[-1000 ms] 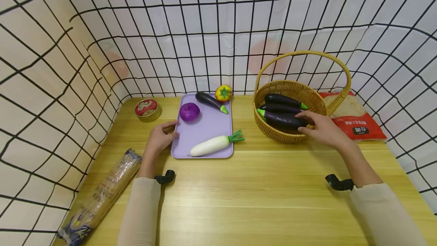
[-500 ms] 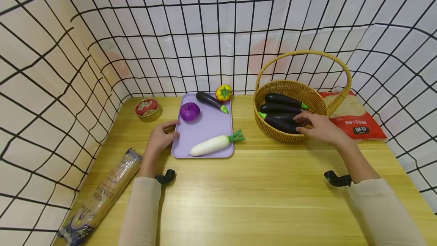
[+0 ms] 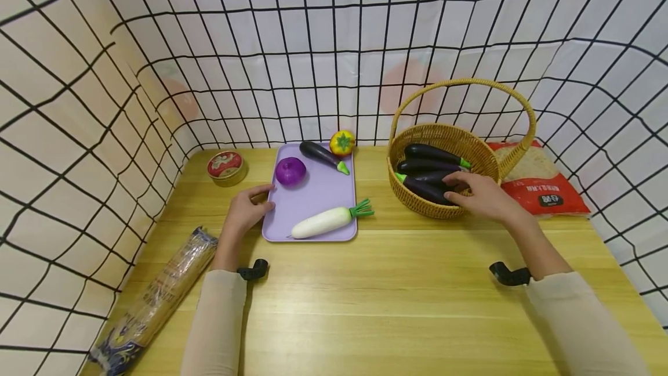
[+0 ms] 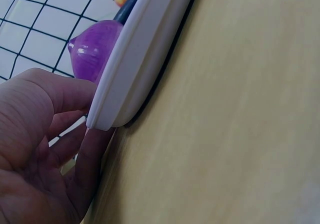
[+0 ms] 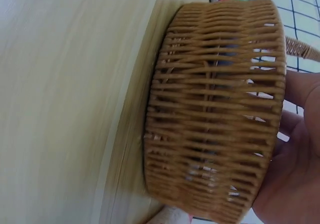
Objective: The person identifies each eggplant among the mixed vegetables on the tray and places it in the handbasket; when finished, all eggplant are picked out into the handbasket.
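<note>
In the head view, my left hand (image 3: 247, 212) pinches the left edge of a lilac tray (image 3: 313, 193). The left wrist view shows the thumb over the rim and fingers beneath. On the tray lie a purple onion (image 3: 290, 172), a small eggplant (image 3: 319, 154), a yellow-red persimmon-like fruit (image 3: 342, 143) and a white radish (image 3: 323, 223). My right hand (image 3: 482, 196) reaches over the front rim of a wicker basket (image 3: 428, 210), thumb and fingers about the end of the front eggplant (image 3: 424, 189). Several eggplants fill the basket. In the right wrist view, its wall hides the fingertips.
A round red-topped tin (image 3: 227, 168) stands at the back left. A long clear packet of noodles (image 3: 156, 300) lies along the left side. Behind the basket's right side is a red bag (image 3: 548, 190). Wire grid panels enclose the table's back and sides.
The front eggplant has settled lower in the basket, its near end turning toward the front. My right hand has shifted slightly left along it. My left hand stays at the tray edge.
</note>
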Motion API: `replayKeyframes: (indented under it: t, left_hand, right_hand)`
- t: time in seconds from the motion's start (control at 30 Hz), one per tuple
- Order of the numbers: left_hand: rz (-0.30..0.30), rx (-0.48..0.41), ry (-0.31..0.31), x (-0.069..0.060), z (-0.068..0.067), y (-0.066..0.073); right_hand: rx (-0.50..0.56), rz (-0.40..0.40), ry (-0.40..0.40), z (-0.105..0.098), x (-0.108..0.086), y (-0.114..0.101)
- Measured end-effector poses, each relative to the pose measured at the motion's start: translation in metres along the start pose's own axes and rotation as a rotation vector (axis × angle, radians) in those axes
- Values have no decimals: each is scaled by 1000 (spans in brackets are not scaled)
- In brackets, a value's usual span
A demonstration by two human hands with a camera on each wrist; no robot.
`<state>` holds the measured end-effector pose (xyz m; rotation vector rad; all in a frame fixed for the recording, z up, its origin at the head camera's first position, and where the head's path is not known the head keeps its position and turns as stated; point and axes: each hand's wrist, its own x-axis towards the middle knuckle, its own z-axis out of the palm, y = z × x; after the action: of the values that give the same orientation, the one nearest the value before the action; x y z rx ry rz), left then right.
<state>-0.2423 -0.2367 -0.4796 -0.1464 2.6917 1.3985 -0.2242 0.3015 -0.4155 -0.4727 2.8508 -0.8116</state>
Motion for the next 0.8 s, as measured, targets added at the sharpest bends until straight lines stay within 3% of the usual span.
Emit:
replayKeyframes:
  t: [0.47,0.8]
  left_hand:
    - [7,8,1,-1,-1,0]
    - [9,-9,10,2,1,-2]
  right_hand:
    - [216,-45,151,23,23,-52]
    - [373,-141,98,46,61,-95]
